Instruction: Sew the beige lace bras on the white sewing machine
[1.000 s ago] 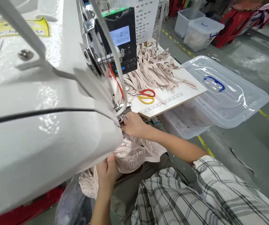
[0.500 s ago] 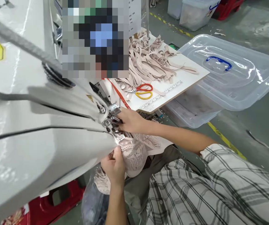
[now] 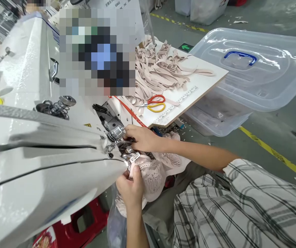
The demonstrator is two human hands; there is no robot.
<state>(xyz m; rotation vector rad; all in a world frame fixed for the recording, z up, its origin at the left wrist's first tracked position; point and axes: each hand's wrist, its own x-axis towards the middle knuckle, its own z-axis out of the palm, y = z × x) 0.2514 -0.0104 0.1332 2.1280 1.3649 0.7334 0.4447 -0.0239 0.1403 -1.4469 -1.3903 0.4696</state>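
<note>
A pale pink lace garment (image 3: 154, 174) hangs from the needle area of a white sewing machine (image 3: 42, 155) down onto my lap. My left hand (image 3: 131, 186) pinches the near edge of the lace just below the presser foot (image 3: 130, 157), fingers closed on it. My right hand (image 3: 141, 137) reaches in from the right, its fingertips pressed together on the fabric beside the metal foot mechanism (image 3: 115, 132). The needle itself is hidden behind the machine head.
A work board (image 3: 202, 84) to the right carries a heap of beige straps (image 3: 160, 67) and red-and-yellow scissors (image 3: 154, 103). A clear plastic bin with a blue-handled lid (image 3: 243, 69) stands beside it. A red stool (image 3: 86, 217) sits under the machine. A yellow floor line (image 3: 274, 153) runs past.
The view swung left and lower, showing more of the foot mechanism. My left hand moved up the lace to just under the foot. My right hand stayed at the foot.
</note>
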